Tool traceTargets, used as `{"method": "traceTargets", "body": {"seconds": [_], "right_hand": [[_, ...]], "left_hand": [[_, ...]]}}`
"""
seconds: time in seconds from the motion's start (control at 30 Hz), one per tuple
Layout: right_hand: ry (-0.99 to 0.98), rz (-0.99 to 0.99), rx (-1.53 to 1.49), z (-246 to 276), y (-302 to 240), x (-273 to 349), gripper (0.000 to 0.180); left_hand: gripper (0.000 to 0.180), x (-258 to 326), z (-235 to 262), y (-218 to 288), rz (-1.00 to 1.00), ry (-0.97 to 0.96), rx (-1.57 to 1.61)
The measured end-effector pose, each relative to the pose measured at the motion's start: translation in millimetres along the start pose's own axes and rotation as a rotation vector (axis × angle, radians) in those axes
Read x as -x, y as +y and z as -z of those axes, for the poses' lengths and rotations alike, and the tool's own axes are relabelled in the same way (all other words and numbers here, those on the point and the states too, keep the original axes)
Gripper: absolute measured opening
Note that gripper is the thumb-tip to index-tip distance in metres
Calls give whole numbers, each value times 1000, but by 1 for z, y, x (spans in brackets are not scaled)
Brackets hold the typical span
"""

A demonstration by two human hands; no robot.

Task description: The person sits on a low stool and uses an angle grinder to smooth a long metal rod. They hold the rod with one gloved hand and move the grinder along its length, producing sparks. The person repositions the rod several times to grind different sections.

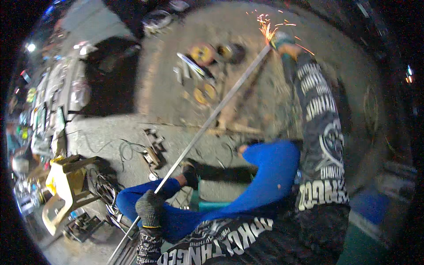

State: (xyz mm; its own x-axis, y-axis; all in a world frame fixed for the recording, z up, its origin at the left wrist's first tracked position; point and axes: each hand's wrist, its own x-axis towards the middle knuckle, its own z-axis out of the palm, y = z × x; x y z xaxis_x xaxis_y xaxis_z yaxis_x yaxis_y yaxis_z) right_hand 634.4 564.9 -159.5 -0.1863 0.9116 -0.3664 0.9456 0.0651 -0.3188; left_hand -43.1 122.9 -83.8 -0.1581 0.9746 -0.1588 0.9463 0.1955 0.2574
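Note:
A long, straight metal bar [207,122] slants from the lower left up to the far right. My left hand [149,208], in a dark knit glove, is closed around its near part beside my blue-trousered leg. At the bar's far end my outstretched right hand [290,50] grips a teal and grey power tool [282,39], by its look an angle grinder. Orange sparks [266,29] spray up and to the right from where tool and bar meet. Blur and glare hide the disc and the right fingers' exact hold.
Yellow round discs [205,93] and a white-and-blue stick-like item [191,63] lie on the worn floor board. At left stand a yellowish plastic stool [66,185] and a metal clamp-like fixture [152,150] with cables around. A dark opening or panel [110,77] lies farther left.

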Motion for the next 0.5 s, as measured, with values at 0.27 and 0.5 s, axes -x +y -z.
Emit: {"method": "traceTargets", "body": {"seconds": [0.27, 0.5], "right_hand": [[-9, 97, 265, -5, -79, 55, 21], [-24, 296, 165, -42, -144, 117, 20]], "left_hand": [[23, 26, 31, -3, -112, -79, -154], [40, 47, 42, 7, 7, -81, -83]]}}
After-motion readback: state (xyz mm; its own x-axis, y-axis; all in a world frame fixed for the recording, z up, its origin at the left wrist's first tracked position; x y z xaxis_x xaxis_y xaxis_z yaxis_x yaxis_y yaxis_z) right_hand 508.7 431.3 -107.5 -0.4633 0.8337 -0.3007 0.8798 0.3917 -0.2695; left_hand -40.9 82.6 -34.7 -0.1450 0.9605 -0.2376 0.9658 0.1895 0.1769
